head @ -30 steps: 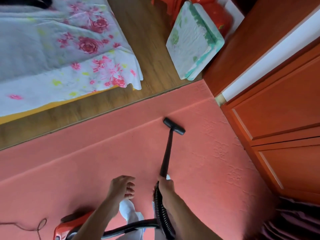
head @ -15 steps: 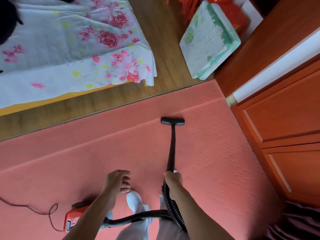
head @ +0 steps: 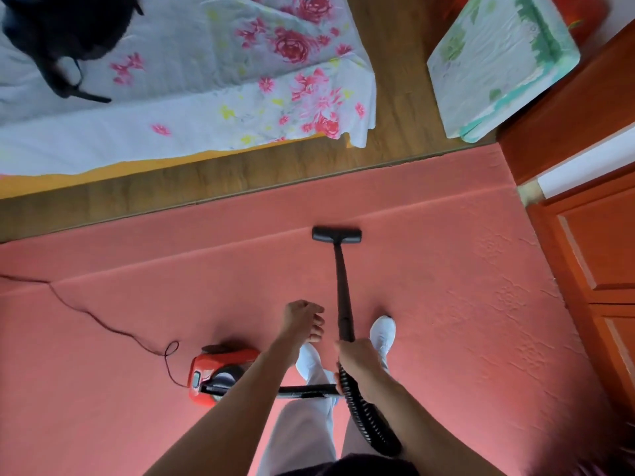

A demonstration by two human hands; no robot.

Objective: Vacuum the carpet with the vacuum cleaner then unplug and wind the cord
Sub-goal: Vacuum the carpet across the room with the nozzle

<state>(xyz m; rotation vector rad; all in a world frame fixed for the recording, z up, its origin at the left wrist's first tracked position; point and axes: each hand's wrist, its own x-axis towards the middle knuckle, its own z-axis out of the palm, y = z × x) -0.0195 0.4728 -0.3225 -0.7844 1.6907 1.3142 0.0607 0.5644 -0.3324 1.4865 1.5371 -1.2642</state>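
One hand does the work here: my right hand (head: 357, 355) is wrapped round the top of the black wand (head: 343, 290), just where the ribbed hose (head: 364, 413) joins it. My left hand (head: 302, 319) holds nothing, fingers loosely curled in the air beside the wand. The floor nozzle (head: 336, 234) lies flat on the pink carpet (head: 446, 304), close to the carpet's far edge where the wooden floor (head: 240, 176) begins. The red vacuum body (head: 216, 376) sits on the carpet to my left, just beside my white shoes, and its cord (head: 103, 324) trails off leftwards with a small loop near the machine.

I judge I am mid-stroke in the vacuuming, with unplugging and winding not yet begun. To do this well I keep the nozzle flat, so suction is not lost at the edge, and work in straight, overlapping lanes towards the orange cabinet (head: 591, 269) on the right. I should watch the hose crossing in front of my legs, and the cord's loop, so I neither trip nor tug the body over. My free hand could lift the hose clear.
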